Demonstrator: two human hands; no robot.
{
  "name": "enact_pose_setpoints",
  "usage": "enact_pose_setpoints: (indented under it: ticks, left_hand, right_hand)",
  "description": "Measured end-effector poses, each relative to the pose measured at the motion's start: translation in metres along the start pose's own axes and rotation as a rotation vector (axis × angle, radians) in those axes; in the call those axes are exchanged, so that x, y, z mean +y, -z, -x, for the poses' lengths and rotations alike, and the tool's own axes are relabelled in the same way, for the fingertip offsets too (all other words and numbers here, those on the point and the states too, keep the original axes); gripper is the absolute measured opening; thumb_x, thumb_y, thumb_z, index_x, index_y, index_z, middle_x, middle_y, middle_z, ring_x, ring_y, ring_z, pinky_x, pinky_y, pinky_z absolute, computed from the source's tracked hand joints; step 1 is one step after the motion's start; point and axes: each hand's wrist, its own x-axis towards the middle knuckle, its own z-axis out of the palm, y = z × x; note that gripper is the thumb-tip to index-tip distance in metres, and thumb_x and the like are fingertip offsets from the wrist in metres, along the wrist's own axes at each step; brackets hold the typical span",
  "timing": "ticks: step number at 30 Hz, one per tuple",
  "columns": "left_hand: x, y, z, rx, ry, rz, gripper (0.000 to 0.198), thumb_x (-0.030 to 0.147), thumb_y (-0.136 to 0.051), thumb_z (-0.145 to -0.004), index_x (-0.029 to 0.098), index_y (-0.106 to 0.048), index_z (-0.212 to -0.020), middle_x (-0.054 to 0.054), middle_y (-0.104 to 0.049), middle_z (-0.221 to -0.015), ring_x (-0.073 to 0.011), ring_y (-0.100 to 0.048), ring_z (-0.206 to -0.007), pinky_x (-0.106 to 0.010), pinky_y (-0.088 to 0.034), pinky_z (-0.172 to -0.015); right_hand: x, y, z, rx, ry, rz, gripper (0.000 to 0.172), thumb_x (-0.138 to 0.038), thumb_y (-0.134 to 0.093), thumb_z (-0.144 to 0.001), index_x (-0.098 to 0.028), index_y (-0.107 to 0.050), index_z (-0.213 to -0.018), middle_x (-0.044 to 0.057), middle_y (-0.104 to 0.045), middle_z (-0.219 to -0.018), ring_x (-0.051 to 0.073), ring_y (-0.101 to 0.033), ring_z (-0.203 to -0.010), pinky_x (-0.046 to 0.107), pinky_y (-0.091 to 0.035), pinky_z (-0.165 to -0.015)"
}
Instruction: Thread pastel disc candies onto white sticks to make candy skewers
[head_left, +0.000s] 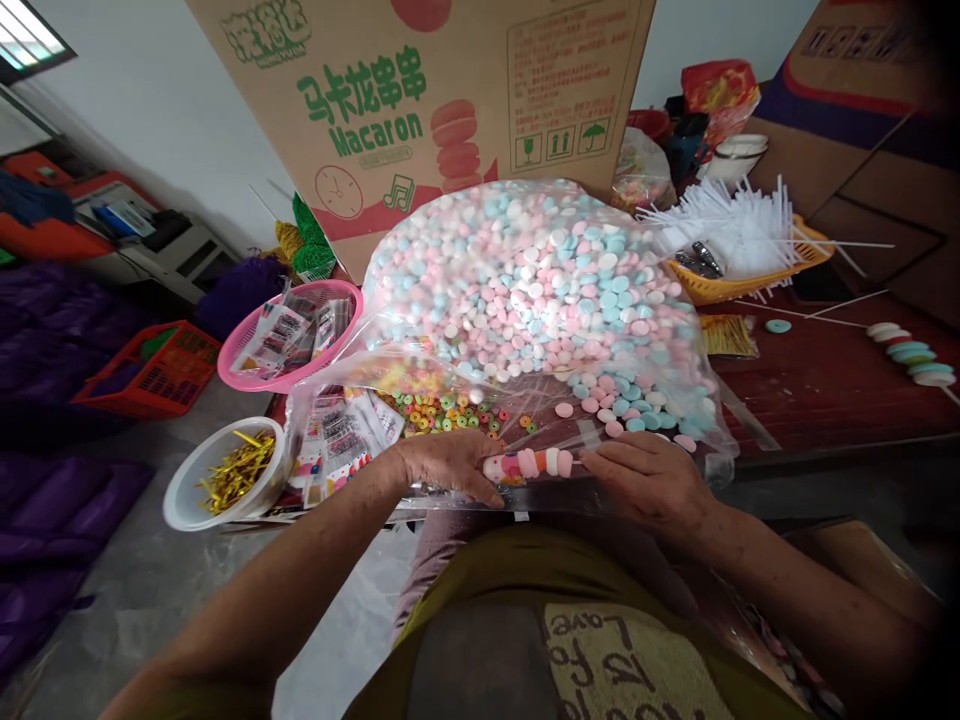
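A skewer of pink, white and orange candies (546, 462) lies level between my hands, its left part inside a printed clear wrapper. My left hand (454, 465) grips the wrapped end between thumb and fingers. At the other end, my right hand (646, 482) closes its fingertips around the bare stick; the exact pinch is partly hidden. Right behind the hands, a big clear plastic bag (420, 270) lies open, full of pink, white and blue candies (525, 270). Small green and orange ring candies (442, 412) are scattered near my left hand, beside a pile of printed wrappers (341, 440).
A tub of gold twist ties (238, 470) and a pink basket (259, 382) of packets stand left. Right are a yellow basket (720, 290) of white sticks and a finished-looking candy skewer (911, 355). A tall Macaron carton (472, 60) stands behind.
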Motion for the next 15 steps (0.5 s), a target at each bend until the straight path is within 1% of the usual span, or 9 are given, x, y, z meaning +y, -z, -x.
enact_pose_setpoints:
  ticks: [1,2,5,6,7,9,12,13,15]
  left_hand:
    - [-0.001,-0.006,0.001,0.041,0.032,-0.027,0.032,0.043,-0.063,-0.071,0.017,-0.062,-0.089,0.001,-0.063,-0.072,-0.0156,-0.059,-0.067,-0.023,-0.042,-0.06]
    - [-0.001,-0.012,0.002,0.13,0.061,-0.08,0.029,0.043,-0.061,-0.072,0.017,-0.061,-0.086,0.002,-0.062,-0.07,-0.015,-0.058,-0.066,-0.022,-0.041,-0.058]
    - [0.005,-0.03,0.004,0.514,0.175,-0.376,0.025,0.042,-0.057,-0.076,0.019,-0.06,-0.087,0.0,-0.063,-0.075,-0.0171,-0.059,-0.07,-0.025,-0.041,-0.061]
    - [0.007,-0.035,0.005,0.613,0.211,-0.494,0.022,0.039,-0.055,-0.078,0.019,-0.059,-0.087,-0.001,-0.064,-0.075,-0.018,-0.06,-0.071,-0.027,-0.041,-0.064]
    - [0.009,-0.038,0.005,0.684,0.234,-0.604,0.019,0.035,-0.053,-0.079,0.018,-0.059,-0.086,-0.002,-0.064,-0.074,-0.0189,-0.06,-0.071,-0.029,-0.041,-0.067]
    - [0.012,-0.041,0.005,0.742,0.222,-0.773,0.014,0.027,-0.051,-0.079,0.017,-0.059,-0.085,-0.005,-0.065,-0.072,-0.0203,-0.061,-0.071,-0.032,-0.041,-0.071]
    - [0.013,-0.041,0.002,0.738,0.163,-0.854,0.018,0.028,-0.047,-0.082,0.015,-0.059,-0.086,-0.006,-0.065,-0.071,-0.0216,-0.061,-0.07,-0.033,-0.041,-0.071]
    - [0.013,-0.041,0.001,0.73,0.161,-0.852,0.02,0.03,-0.048,-0.082,0.015,-0.059,-0.088,-0.006,-0.065,-0.071,-0.0218,-0.061,-0.071,-0.033,-0.041,-0.071]
    - [0.014,-0.04,-0.001,0.712,0.194,-0.79,0.027,0.039,-0.051,-0.08,0.016,-0.059,-0.093,-0.006,-0.065,-0.072,-0.022,-0.062,-0.072,-0.031,-0.042,-0.069]
  right_hand:
    - [0.0,0.002,-0.001,-0.026,0.012,0.009,0.019,-0.008,-0.049,-0.083,-0.017,-0.06,-0.095,0.007,-0.068,-0.078,0.017,-0.059,-0.069,0.031,-0.045,-0.065]
    - [0.0,0.005,-0.002,-0.056,0.021,0.016,0.02,-0.008,-0.048,-0.083,-0.017,-0.06,-0.095,0.007,-0.068,-0.078,0.016,-0.059,-0.067,0.03,-0.044,-0.062]
    - [-0.001,0.013,-0.006,-0.157,0.009,0.002,0.026,-0.005,-0.041,-0.081,-0.016,-0.061,-0.093,0.007,-0.067,-0.074,0.015,-0.059,-0.061,0.027,-0.04,-0.053]
    - [-0.002,0.016,-0.008,-0.197,-0.01,-0.019,0.027,-0.004,-0.04,-0.081,-0.016,-0.061,-0.093,0.007,-0.067,-0.073,0.015,-0.059,-0.06,0.026,-0.039,-0.052]
    - [-0.003,0.019,-0.011,-0.235,-0.032,-0.048,0.028,-0.005,-0.039,-0.081,-0.015,-0.062,-0.092,0.007,-0.066,-0.072,0.014,-0.059,-0.06,0.025,-0.038,-0.051]
    - [-0.005,0.022,-0.016,-0.289,-0.076,-0.112,0.027,-0.007,-0.038,-0.083,-0.015,-0.062,-0.091,0.007,-0.065,-0.073,0.014,-0.058,-0.061,0.024,-0.038,-0.051]
    - [-0.007,0.023,-0.023,-0.304,-0.101,-0.168,0.024,-0.011,-0.039,-0.086,-0.016,-0.062,-0.09,0.005,-0.063,-0.073,0.013,-0.058,-0.063,0.023,-0.039,-0.053]
    - [-0.006,0.023,-0.025,-0.285,-0.091,-0.152,0.023,-0.011,-0.04,-0.086,-0.017,-0.062,-0.089,0.005,-0.063,-0.072,0.013,-0.057,-0.063,0.023,-0.039,-0.053]
    - [-0.006,0.024,-0.028,-0.2,-0.042,-0.047,0.021,-0.009,-0.041,-0.086,-0.017,-0.061,-0.09,0.004,-0.062,-0.071,0.013,-0.056,-0.062,0.025,-0.039,-0.055]
